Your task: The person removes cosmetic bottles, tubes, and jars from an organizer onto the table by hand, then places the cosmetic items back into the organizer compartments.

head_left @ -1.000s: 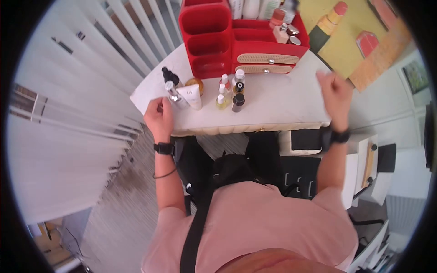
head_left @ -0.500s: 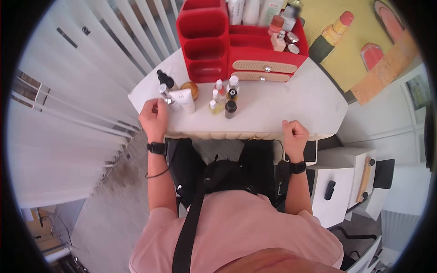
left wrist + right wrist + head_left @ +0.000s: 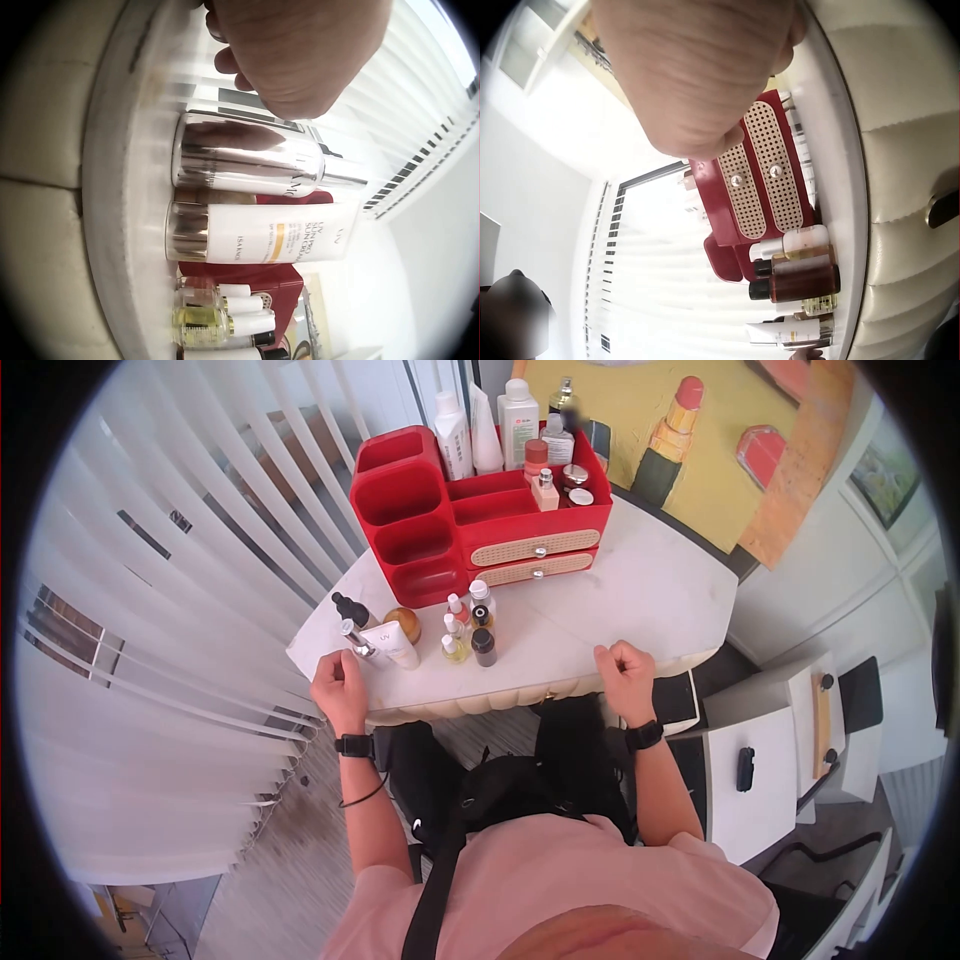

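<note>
My left hand (image 3: 340, 688) rests at the table's front left edge, fingers loosely curled and holding nothing. Close beside it stands a shiny silver bottle (image 3: 247, 157), then a white sun cream tube (image 3: 262, 234) on its silver cap. Behind these are a black-topped bottle (image 3: 349, 609) and an amber round jar (image 3: 404, 624). My right hand (image 3: 628, 682) lies at the front edge further right, loosely curled, with nothing in it. Between the hands several small bottles stand together, among them a yellow one (image 3: 453, 650) and a dark one (image 3: 484, 648).
A red organizer (image 3: 480, 512) with two woven-front drawers (image 3: 535, 548) stands at the back of the white table (image 3: 650, 585). Bottles, a tube and small jars fill its rear and right side. White blinds (image 3: 200, 640) hang at the left; a lipstick picture (image 3: 672, 445) is behind.
My right hand has come down from above the table's right side to its front edge. The left hand stays beside the silver bottle. The head view has tilted up, showing more of the organizer.
</note>
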A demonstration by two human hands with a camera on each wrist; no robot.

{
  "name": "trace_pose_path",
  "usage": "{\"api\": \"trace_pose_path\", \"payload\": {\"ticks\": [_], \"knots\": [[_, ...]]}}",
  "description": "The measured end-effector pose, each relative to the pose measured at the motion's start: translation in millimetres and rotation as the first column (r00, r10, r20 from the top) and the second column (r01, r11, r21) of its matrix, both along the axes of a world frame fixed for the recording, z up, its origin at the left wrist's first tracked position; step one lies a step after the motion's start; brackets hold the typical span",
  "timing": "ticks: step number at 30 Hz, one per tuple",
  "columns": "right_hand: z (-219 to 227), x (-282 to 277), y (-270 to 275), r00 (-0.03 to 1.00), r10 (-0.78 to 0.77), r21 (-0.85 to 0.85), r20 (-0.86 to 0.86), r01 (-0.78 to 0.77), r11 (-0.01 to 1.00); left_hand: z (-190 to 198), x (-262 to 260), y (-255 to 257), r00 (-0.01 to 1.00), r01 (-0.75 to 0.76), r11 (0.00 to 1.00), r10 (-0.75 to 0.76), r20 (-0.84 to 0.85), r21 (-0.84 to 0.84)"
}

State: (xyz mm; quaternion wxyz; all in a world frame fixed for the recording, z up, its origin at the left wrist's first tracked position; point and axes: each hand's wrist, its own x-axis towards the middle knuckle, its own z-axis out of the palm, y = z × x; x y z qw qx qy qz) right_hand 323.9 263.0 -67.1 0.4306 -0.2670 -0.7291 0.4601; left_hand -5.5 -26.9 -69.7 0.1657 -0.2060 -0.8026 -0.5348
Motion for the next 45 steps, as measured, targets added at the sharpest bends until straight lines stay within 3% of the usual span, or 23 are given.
{"api": "trace_pose_path", "payload": {"ticks": [7, 12, 15, 23, 29, 32, 34, 35, 37, 39, 43, 45], "knots": [[0, -3, 1, 1.000, 0.003, 0.006, 0.005, -0.003, 1.000, -4, -5, -3, 0.998, 0.035, 0.999, -0.034, -0.055, 0.004], [3, -3, -1, 0.997, 0.011, -0.016, 0.071, -0.010, 1.000, 2, 2, -3, 1.000, 0.017, 1.000, -0.016, -0.016, 0.025], [4, 0, 7, 0.993, 0.094, -0.024, 0.077, -0.092, 0.995, -1, -2, -3, 0.999, 0.028, 0.998, -0.030, 0.042, 0.060], [29, 64, 8, 0.960, 0.076, 0.179, 0.271, -0.127, 0.976, -11, -7, -2, 0.999, 0.040, 0.996, -0.039, -0.008, 0.076], [111, 128, -2, 0.952, 0.064, 0.200, 0.298, -0.128, 0.971, -8, -5, 1, 1.000, 0.005, 1.000, -0.006, 0.015, 0.021], [166, 139, -8, 0.937, 0.194, 0.191, 0.290, -0.255, 0.948, -6, -3, 0, 1.000, -0.003, 1.000, 0.004, 0.026, -0.012], [199, 124, -19, 0.831, 0.470, 0.049, 0.298, -0.505, 0.862, -5, -2, 0, 1.000, -0.003, 1.000, 0.003, 0.026, -0.010], [209, 114, -21, 0.830, 0.472, 0.049, 0.298, -0.507, 0.861, -4, -2, 0, 1.000, 0.001, 1.000, 0.000, 0.023, -0.006], [223, 88, -22, 0.633, 0.606, -0.043, 0.481, -0.674, 0.738, -2, 0, 0, 1.000, -0.004, 1.000, 0.004, 0.020, -0.004], [218, 57, -22, 0.653, 0.514, 0.069, 0.556, -0.653, 0.755, -1, 0, 1, 1.000, -0.014, 1.000, 0.014, 0.015, 0.003], [170, -14, -13, 0.760, 0.378, 0.341, 0.529, -0.598, 0.725, -6, 0, -2, 1.000, -0.002, 1.000, 0.002, 0.006, 0.022], [147, -44, -10, 0.772, 0.407, 0.378, 0.488, -0.607, 0.698, -7, 1, -2, 1.000, 0.006, 0.999, -0.006, 0.001, 0.032]]}}
